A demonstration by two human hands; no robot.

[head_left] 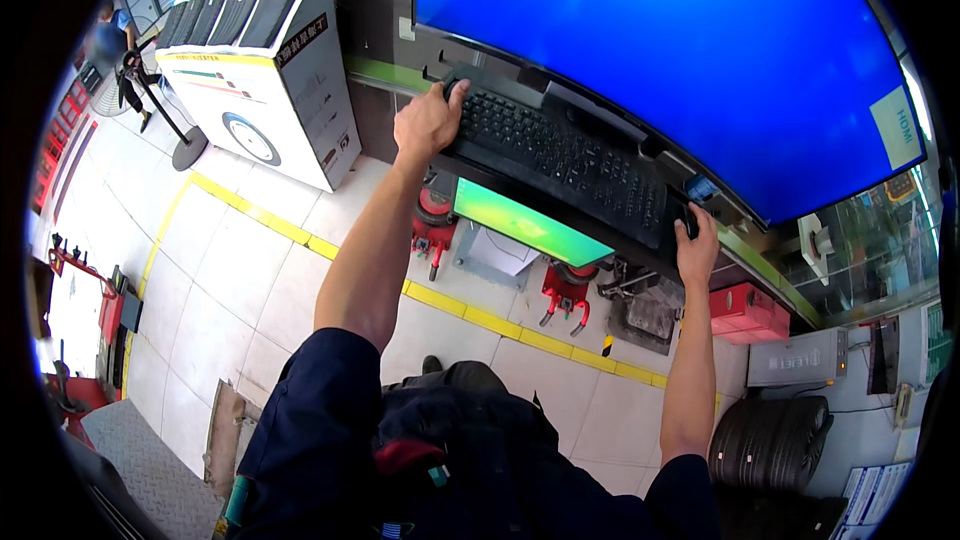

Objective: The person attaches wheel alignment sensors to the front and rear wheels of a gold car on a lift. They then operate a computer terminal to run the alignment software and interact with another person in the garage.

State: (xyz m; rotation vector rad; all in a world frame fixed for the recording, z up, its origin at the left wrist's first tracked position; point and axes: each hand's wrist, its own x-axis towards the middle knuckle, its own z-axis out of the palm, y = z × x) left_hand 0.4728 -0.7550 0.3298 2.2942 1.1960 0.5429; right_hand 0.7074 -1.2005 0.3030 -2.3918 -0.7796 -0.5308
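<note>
A black keyboard (560,145) lies on a long black keyboard tray (540,188) below a large monitor (640,50) with a plain blue screen. At the tray's left end, my left hand (430,120) is closed round its edge, thumb on top. My right hand (697,245) is closed at the opposite end, its fingers curled on a dark rounded part there; whether this is a mouse or part of the tray I cannot tell. Under the tray shows a second screen (530,222), green and yellow.
A white printed display box (245,120) with tyre pieces on top stands left. Red wheeled equipment (567,295) sits beneath the tray, past a yellow floor line (500,325). Right are a red case (748,313) and stacked tyres (770,443). A person (110,40) is far left.
</note>
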